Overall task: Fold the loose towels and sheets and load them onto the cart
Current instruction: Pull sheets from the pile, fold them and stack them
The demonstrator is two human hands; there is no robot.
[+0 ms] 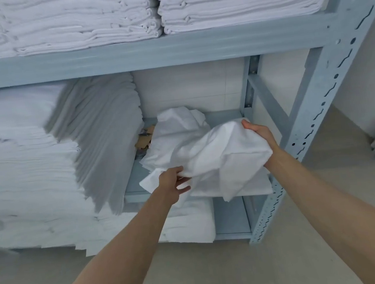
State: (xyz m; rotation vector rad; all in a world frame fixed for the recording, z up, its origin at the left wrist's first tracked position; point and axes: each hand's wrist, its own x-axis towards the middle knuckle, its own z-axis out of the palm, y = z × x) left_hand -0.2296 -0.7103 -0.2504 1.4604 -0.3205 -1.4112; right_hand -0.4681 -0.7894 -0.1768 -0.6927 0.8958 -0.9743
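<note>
A crumpled white sheet [205,149] lies loose on the right end of the middle shelf [136,196] of a pale blue metal rack. My right hand [259,135] grips the sheet's bunched right side, fingers closed over the cloth. At the sheet's lower left edge, my left hand [173,182] has its thumb on top and fingers under the fabric. Part of the sheet hangs over the shelf's front lip. No cart is in view.
Tall stacks of folded white linen [47,169] fill the left of the middle shelf, and more folded linen [237,2] sits on the shelf above. Brown cardboard scraps [145,139] lie behind the sheet. The rack's slotted upright [328,96] stands to the right. Beige floor lies below.
</note>
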